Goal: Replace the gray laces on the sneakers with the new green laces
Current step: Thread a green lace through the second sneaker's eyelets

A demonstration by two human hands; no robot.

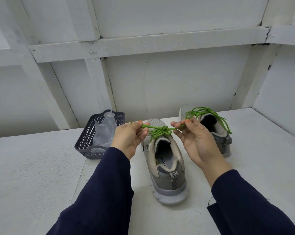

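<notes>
The tying-off step is in hand on the near sneaker (167, 167), which stands heel toward the person on the white table (33, 167). Its green lace (162, 129) is threaded and knotted over the tongue. The left hand (129, 138) pinches one strand out toward 9 o'clock and the right hand (192, 138) pinches the other toward 3 o'clock. The far sneaker (218, 131), at 1 o'clock, carries a tied green bow (201, 110). A dark basket (85, 143) holding a clear bag (106, 129) sits at 10 o'clock. I'd say the next move calls for an even outward pull to seat the knot
</notes>
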